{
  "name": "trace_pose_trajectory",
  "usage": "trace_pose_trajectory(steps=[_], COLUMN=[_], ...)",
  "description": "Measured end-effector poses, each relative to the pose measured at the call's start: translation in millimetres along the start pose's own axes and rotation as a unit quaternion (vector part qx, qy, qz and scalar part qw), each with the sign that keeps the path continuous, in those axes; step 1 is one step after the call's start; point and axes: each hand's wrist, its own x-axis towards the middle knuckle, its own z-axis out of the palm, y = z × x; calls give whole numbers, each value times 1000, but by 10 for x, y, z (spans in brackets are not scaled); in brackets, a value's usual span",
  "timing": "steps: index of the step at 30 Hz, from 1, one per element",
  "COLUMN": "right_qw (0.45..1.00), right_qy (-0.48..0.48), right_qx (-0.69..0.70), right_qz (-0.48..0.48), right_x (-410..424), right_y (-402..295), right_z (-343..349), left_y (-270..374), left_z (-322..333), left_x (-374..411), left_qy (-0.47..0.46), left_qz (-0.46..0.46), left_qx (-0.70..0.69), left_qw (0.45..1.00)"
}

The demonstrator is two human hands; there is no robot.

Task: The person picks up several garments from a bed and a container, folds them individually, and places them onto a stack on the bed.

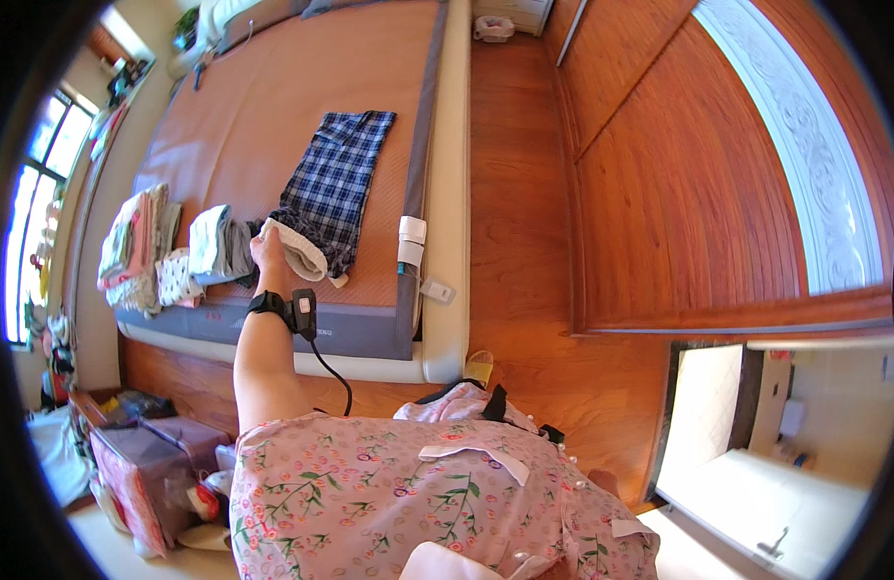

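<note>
On the bed, my left hand (267, 248) grips the left end of a cream fleecy edge (302, 259). That edge lies at the near end of a blue and black plaid garment (340, 167), which is spread lengthwise away from me. A black wrist strap with a boxy device (302, 312) is on my left forearm, and a cable runs down from it. Just left of the hand stands a stack of folded pale and grey clothes (216, 243). My right hand is out of view. Bare skin shows beside my floral garment at right, its body part unclear.
Further left are a spotted folded cloth (177, 277) and a taller clothes stack (137, 235). A white controller (411, 241) sits at the bed's right edge. Storage boxes (139, 471) stand lower left. A yellow slipper (480, 367) is near the bed corner; a wooden wardrobe (679, 188) lines the right.
</note>
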Motion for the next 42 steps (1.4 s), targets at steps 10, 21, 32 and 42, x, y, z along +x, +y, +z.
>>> trace_pose_trajectory(steps=[10, 21, 32, 42], right_qw=[765, 883, 927, 958], right_qy=[16, -79, -79, -140], right_qx=[596, 431, 356, 247], right_qz=[245, 170, 91, 33], right_x=[1559, 3749, 5514, 6589], right_y=[752, 1640, 1523, 716], right_z=[-2432, -4342, -5896, -6511], left_y=[-5, 458, 735, 601], left_z=[-251, -300, 345, 481], left_x=[15, -15, -217, 206], left_qy=[68, 187, 221, 251], left_qz=[19, 63, 26, 8], left_qx=[-92, 0, -7, -10], left_qw=[993, 980, 975, 968])
